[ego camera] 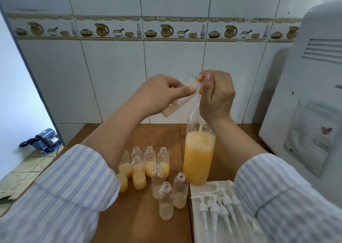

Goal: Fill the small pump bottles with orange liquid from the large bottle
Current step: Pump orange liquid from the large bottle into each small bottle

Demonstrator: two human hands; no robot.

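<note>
Lower right of frame: white pump heads (220, 207) lay in a row on a pale cloth (199, 229), dip tubes pointing toward the bottom edge. Lower centre, on the brown wooden surface (144, 224): a cluster of small pump bottles (166, 200), all uncapped and upright. The three nearest held a pale, cloudy liquid in their lower part; those behind and to the left held orange liquid to roughly a third or half. Just right of the cluster, touching the cloth's far edge, stood the large bottle (199, 159), open-topped, orange liquid filling most of it. Both striped sleeves (61, 196) entered from the bottom corners. At mid-frame, above the large bottle, the left hand (159, 94) gripped a small tilted bottle (177, 102), fingers and thumb curled round its body, a little pale liquid at its low end. The right hand (216, 94) pinched an orange-tinted part at that bottle's neck; a thin tube (194, 111) hung from there down into the large bottle's mouth. Behind: white tiled wall (166, 57) with a jug-pattern border; white appliance (305, 94) at right.
</note>
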